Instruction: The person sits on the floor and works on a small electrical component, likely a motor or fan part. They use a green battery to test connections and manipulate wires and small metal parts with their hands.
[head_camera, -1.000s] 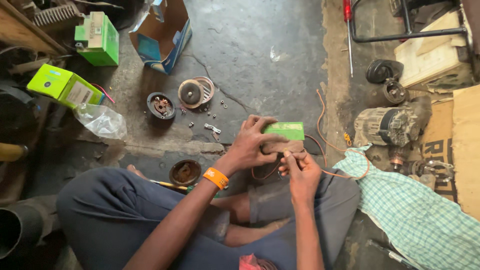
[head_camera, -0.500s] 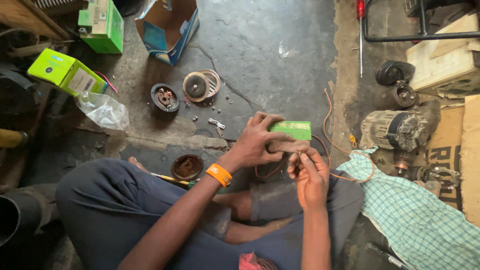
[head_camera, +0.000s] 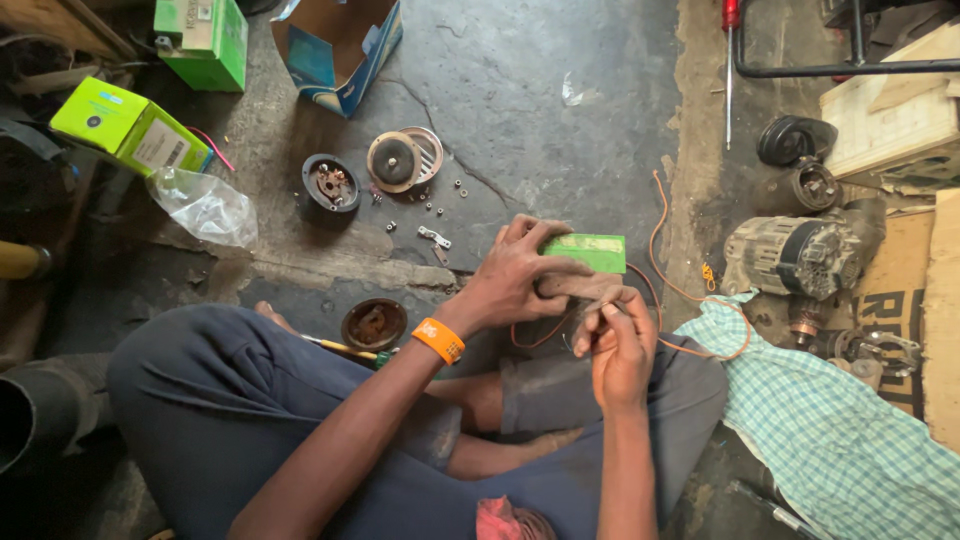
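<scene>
Left hand (head_camera: 515, 275) is gripping a small green box (head_camera: 585, 252) over the lap, near the floor's middle. Right hand (head_camera: 618, 340) is pinching copper wire (head_camera: 668, 285) beneath it. Risk: loose wire loops may be snagging, and the box could slip onto scattered screws (head_camera: 432, 207).

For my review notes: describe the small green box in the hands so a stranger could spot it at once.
Start at the seated person's lap. The left hand grips the small green box beside the right hand. Unlike the larger green cartons far left, it is flat and hand-held.

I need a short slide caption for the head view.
Seated person's left hand grips a green box; right hand works copper wire.
</scene>
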